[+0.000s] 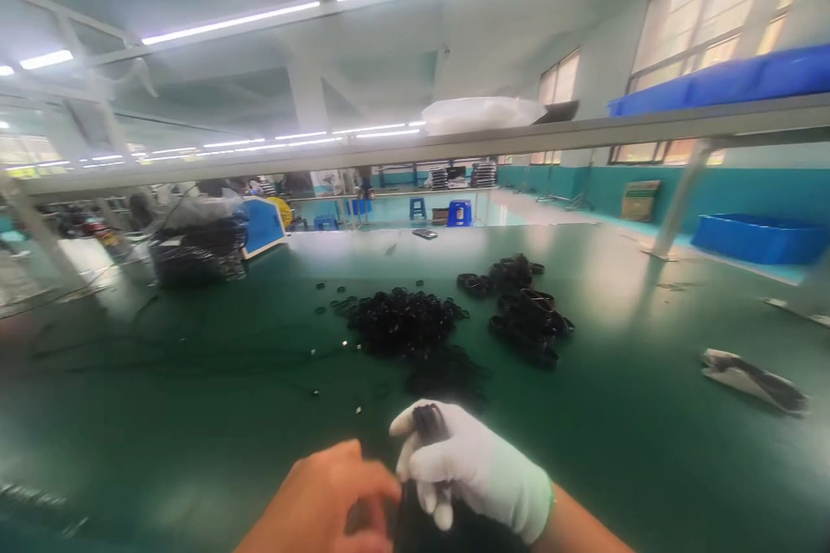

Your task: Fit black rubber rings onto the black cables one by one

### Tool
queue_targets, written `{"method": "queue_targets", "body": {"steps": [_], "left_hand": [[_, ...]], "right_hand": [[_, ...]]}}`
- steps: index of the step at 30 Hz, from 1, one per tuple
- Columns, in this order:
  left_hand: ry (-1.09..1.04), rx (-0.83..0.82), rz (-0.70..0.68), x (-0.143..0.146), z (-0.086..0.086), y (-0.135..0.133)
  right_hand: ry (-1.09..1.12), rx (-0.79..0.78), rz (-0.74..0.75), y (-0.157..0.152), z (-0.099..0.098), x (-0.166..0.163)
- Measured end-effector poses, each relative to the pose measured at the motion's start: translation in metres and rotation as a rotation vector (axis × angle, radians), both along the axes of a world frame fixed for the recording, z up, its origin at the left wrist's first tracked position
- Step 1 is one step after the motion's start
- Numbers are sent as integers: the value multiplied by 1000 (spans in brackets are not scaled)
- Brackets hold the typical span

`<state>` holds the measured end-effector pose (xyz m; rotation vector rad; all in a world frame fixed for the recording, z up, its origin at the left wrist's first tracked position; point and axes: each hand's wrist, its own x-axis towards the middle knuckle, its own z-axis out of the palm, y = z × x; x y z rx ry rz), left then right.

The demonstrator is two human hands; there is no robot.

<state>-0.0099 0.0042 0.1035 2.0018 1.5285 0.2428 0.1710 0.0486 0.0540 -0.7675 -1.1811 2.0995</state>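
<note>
Your right hand [467,467], in a white glove, is at the bottom centre of the frame, its fingers curled inward around a small set of black loops [429,422]. The loops sit up near your forefinger; whether they go around it or are only pinched there, you cannot tell from this view. Your left hand [330,492], bare and blurred, is just beside the glove, at the bottom and a little left of centre. Its fingers are bent towards the glove, but how far open they are, and whether they grip anything, cannot be told. Something dark lies below and between your two hands, too blurred to make out.

Ahead of you, in the middle of the frame, a heap of black rings [405,320] lies on the green table [616,441], with a few small rings loose at its upper left. Small pale bits [345,343] are scattered to the left of the heap. Right of it, near but apart, are bundles of black bands [532,324]. A phone [424,234] lies farther up, near the table's far edge. At the left of the frame a black plastic bag [198,255] sits beside a blue panel [263,225]; at the right lies a pale and dark packet [752,382].
</note>
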Motion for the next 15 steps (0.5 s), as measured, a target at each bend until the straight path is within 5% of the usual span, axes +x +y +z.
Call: {"method": "queue_targets", "body": {"steps": [4, 8, 12, 15], "left_hand": [[-126, 38, 129, -3, -3, -1], [-145, -40, 111, 5, -5, -7], [51, 34, -7, 24, -8, -7], [181, 76, -33, 23, -13, 5]], "right_hand": [[-30, 80, 222, -6, 0, -2], [-167, 99, 340, -8, -17, -14], [-286, 134, 222, -8, -31, -25], [-301, 178, 53, -11, -24, -24]]}}
